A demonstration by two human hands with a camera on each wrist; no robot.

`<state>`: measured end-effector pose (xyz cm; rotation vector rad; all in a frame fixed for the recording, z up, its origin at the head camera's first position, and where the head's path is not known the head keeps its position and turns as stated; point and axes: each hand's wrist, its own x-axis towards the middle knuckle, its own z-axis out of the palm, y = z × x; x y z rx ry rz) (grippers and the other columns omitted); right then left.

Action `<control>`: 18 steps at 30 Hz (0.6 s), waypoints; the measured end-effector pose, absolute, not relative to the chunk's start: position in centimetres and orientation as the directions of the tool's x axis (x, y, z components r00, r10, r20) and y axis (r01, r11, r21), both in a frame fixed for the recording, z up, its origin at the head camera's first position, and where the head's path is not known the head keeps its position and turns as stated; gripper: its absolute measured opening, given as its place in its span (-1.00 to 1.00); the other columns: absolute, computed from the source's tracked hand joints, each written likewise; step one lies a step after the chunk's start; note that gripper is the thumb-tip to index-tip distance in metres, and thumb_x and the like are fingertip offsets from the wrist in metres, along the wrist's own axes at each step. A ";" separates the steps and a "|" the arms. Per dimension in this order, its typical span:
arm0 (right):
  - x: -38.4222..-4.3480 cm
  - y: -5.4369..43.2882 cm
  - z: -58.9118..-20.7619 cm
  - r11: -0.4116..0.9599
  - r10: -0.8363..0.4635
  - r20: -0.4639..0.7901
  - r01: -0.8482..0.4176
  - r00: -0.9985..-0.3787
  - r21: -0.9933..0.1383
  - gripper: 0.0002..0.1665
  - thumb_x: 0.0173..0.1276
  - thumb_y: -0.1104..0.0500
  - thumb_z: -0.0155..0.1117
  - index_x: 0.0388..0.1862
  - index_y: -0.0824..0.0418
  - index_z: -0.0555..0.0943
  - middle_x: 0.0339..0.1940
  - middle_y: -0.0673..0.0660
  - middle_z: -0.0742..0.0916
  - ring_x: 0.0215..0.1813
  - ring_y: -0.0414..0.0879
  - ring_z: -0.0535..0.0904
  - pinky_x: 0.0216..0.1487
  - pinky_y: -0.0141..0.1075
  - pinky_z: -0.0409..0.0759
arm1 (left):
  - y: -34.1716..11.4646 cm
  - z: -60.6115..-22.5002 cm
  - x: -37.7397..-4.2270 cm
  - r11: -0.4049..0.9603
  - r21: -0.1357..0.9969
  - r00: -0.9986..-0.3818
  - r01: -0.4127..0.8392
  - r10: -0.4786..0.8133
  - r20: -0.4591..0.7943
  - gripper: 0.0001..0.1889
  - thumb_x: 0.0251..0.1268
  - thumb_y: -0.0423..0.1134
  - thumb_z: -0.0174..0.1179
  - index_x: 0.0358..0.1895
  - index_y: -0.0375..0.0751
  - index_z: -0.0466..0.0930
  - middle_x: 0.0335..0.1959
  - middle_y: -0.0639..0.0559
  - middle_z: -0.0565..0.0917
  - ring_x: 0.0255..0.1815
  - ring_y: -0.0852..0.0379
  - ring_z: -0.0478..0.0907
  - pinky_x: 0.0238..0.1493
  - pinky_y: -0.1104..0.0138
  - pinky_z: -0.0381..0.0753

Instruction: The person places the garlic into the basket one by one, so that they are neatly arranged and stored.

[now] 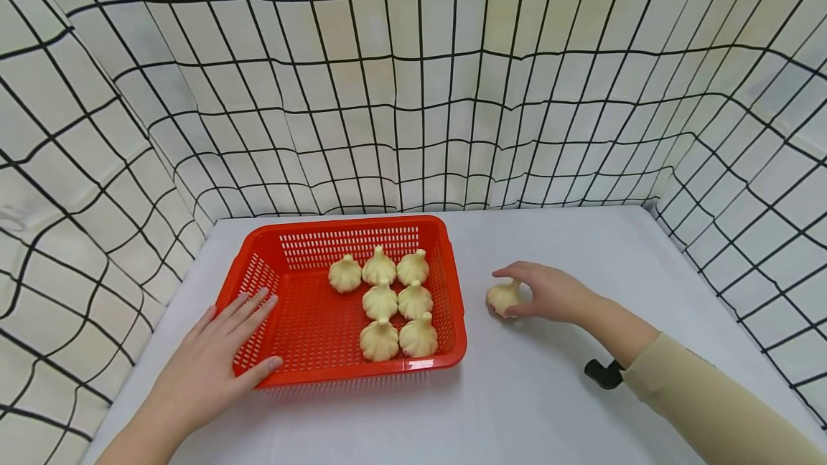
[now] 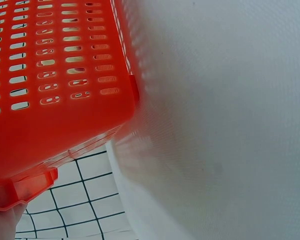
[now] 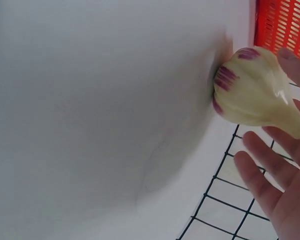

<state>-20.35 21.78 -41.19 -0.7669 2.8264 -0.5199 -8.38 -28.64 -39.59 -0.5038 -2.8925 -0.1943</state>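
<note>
A red plastic basket [image 1: 310, 376] stands on the white table, with several garlic bulbs [image 1: 380, 301] grouped in its right part. My left hand [image 1: 216, 357] rests on the basket's left rim, fingers straight and spread, thumb over the front rim. In the left wrist view, the basket's slotted wall [image 2: 55, 65] hides most of that hand. Right of the basket, a single garlic bulb [image 3: 252, 87] with purple streaks sits on the table, stem up. My right hand [image 1: 545, 293] is around it, thumb on the near side and fingers loosely extended past the stem.
White walls covered by a black grid net [image 1: 420, 77] enclose the table at the back and both sides. A small black device [image 1: 604, 373] is at the right wrist, beside the beige sleeve [image 1: 717, 400]. White tabletop [image 1: 549, 235] extends right of the basket.
</note>
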 end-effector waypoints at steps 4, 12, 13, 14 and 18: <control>-20.4 22.6 -41.3 0.771 -0.527 -0.025 -0.466 -0.849 -0.433 -0.24 0.19 -0.08 0.51 0.35 0.08 0.52 0.29 0.05 0.61 0.33 0.05 0.47 0.28 0.05 0.48 | -28.6 -39.6 -8.4 0.933 0.095 -0.921 0.348 0.321 0.220 -0.04 0.18 0.27 0.27 0.59 0.08 0.06 0.54 -0.12 0.23 0.48 -0.23 0.16 0.47 0.32 -0.64; -20.8 24.1 -41.7 0.674 -0.544 0.015 -0.448 -0.839 -0.587 -0.40 0.31 0.12 0.41 0.33 0.15 0.53 0.22 0.10 0.65 0.19 -0.04 0.53 0.15 -0.05 0.58 | -28.6 -39.6 -8.4 0.932 0.095 -0.920 0.351 0.323 0.221 -0.04 0.18 0.26 0.28 0.59 0.08 0.06 0.53 -0.13 0.23 0.48 -0.23 0.17 0.47 0.32 -0.64; -20.9 24.2 -41.8 0.665 -0.542 0.013 -0.438 -0.840 -0.605 -0.42 0.33 0.15 0.39 0.32 0.16 0.53 0.21 0.10 0.66 0.20 -0.04 0.53 0.15 -0.06 0.58 | -28.6 -39.6 -8.4 0.932 0.095 -0.920 0.351 0.324 0.222 -0.04 0.18 0.26 0.28 0.59 0.08 0.06 0.53 -0.13 0.23 0.48 -0.23 0.17 0.47 0.32 -0.63; -20.9 24.4 -41.9 0.660 -0.541 0.012 -0.433 -0.841 -0.614 -0.44 0.34 0.17 0.37 0.31 0.17 0.54 0.21 0.10 0.66 0.20 -0.03 0.53 0.15 -0.06 0.58 | -28.6 -39.6 -8.4 0.932 0.095 -0.920 0.351 0.324 0.221 -0.04 0.18 0.26 0.28 0.59 0.08 0.06 0.53 -0.13 0.23 0.48 -0.23 0.17 0.48 0.31 -0.63; -21.2 24.6 -42.2 0.639 -0.543 0.017 -0.427 -0.839 -0.640 -0.50 0.37 0.21 0.33 0.29 0.17 0.56 0.19 0.07 0.68 0.21 -0.03 0.54 0.13 -0.07 0.59 | -28.6 -39.6 -8.4 0.931 0.096 -0.918 0.353 0.326 0.224 -0.05 0.19 0.26 0.28 0.59 0.08 0.06 0.53 -0.13 0.23 0.48 -0.23 0.17 0.49 0.29 -0.61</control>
